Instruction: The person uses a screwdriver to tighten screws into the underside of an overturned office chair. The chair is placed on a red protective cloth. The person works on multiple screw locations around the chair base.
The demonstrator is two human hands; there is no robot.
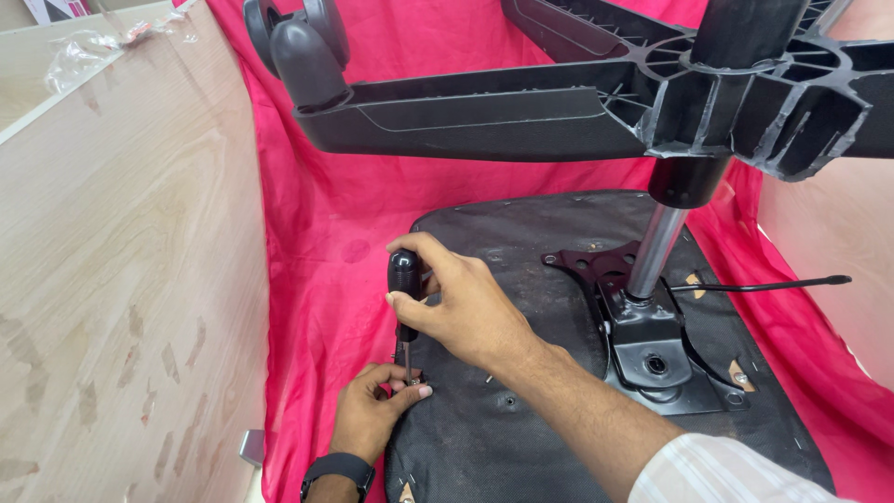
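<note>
Head view: office chair upside down on pink cloth point(307, 279); seat underside point(521, 419) faces up. Right hand point(461, 303) clamped round black screwdriver point(404, 307), shaft vertical at seat's near-left edge. Left hand point(372, 410) pinches together at the tip, steadying it. Judgement: keep shaft plumb, press down firmly, turn slowly; tilt would likely slip the tip.

Matt black plastic chair base point(577, 107), glossy metal column point(655, 250) (chromed), pink cloth point(317, 233), pale wood-grain panel point(121, 261)
</note>
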